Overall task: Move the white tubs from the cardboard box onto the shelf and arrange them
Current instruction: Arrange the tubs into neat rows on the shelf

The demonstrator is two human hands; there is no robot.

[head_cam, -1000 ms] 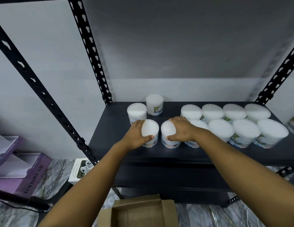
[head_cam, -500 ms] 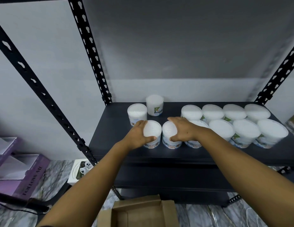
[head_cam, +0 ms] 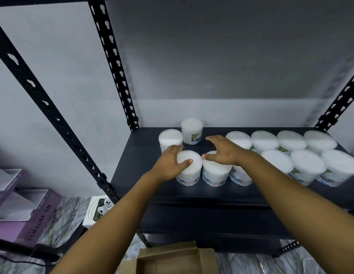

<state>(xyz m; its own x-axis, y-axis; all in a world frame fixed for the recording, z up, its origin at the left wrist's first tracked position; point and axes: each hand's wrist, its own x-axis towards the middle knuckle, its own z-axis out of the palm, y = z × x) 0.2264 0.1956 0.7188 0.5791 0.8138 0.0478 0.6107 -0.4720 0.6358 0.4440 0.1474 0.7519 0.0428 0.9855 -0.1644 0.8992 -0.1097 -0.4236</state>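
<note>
I see the black shelf (head_cam: 132, 171) carrying white tubs (head_cam: 306, 165) in rows. My left hand (head_cam: 170, 165) grips one tub labelled "COTTON BUDS" (head_cam: 189, 173); my right hand (head_cam: 225, 153) hovers spread above its neighbour (head_cam: 216, 175). The cardboard box (head_cam: 172, 260) sits below, beside a purple "FOLLOW ME" box (head_cam: 30, 214).

White tubs w/ flat white lids, printed labels low on the sides, all upright on the black shelf (head_cam: 132, 175). Front row, left to right: front-left tub (head_cam: 189, 169), label reads "COTTON BUDS"; second tub (head_cam: 215, 173) touching it; third tub (head_cam: 240, 177), mostly hidden; then three more (head_cam: 277, 161) (head_cam: 307, 167) (head_cam: 340, 167) packed side by side. Back row on the right: four tubs (head_cam: 238, 138) (head_cam: 265, 139) (head_cam: 291, 140) (head_cam: 320, 140) close together. Back left: one tub (head_cam: 170, 138), w/ another (head_cam: 192, 131) just behind-right of it. Cardboard box (head_cam: 178, 260) on the floor below, flaps open.
</note>
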